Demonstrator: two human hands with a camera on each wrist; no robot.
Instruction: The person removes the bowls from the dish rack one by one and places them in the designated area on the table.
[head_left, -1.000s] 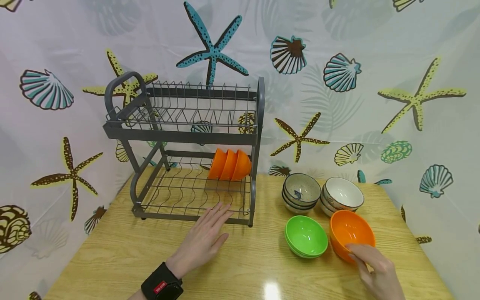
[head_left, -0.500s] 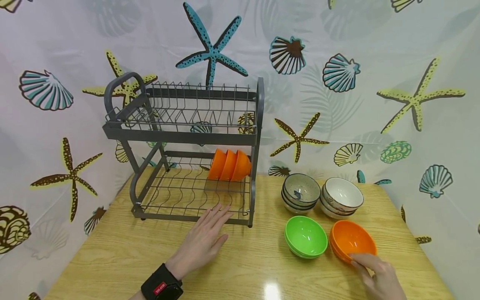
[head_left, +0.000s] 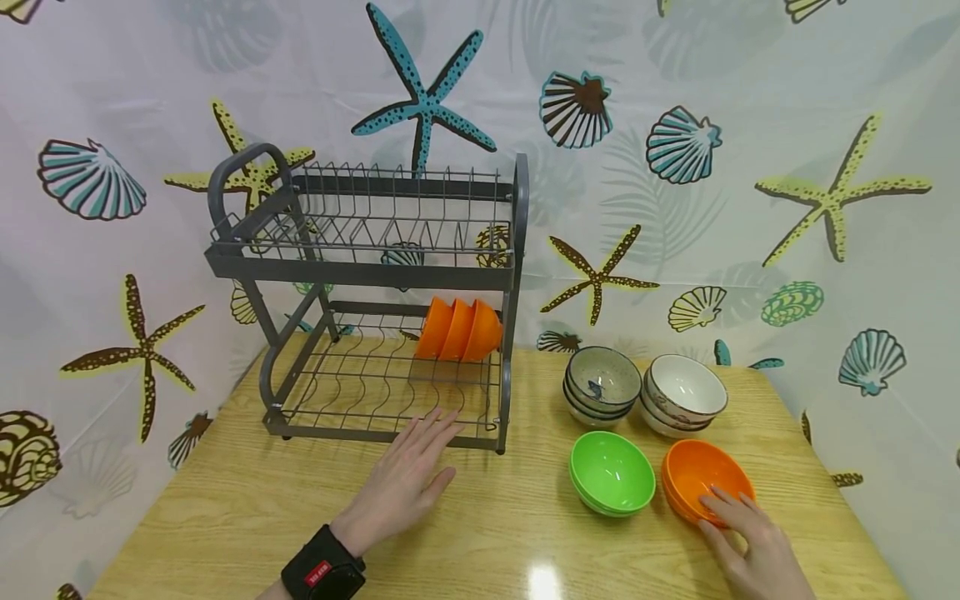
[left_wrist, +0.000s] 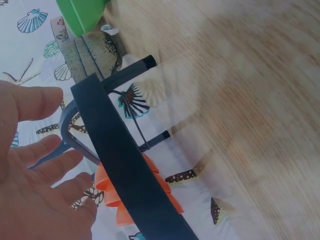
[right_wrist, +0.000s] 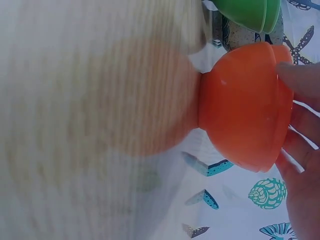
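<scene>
My right hand [head_left: 756,546] is at the near rim of an orange bowl [head_left: 701,467], which sits nested in another orange bowl on the table. Its fingers reach loosely over the rim, with the thumb at the outside, as the right wrist view shows beside the bowl wall [right_wrist: 242,107]. My left hand [head_left: 397,487], with a black band on the wrist, lies with straight fingers before the lower front bar of a grey two-tier dish rack [head_left: 375,271]. Three orange bowls [head_left: 480,333] stand on edge at the right end of its lower tier.
Left of the orange stack are nested green bowls [head_left: 611,471]. Behind stand a stack of speckled grey bowls [head_left: 603,379] and a stack of white patterned bowls [head_left: 686,387]. A cloth [head_left: 750,67] printed with shells and starfish hangs behind the wooden table [head_left: 480,550].
The orange bowl under my right hand has come down from a raised tilt into the one below. The right fingers have loosened from their pinch and spread. My left hand stays put.
</scene>
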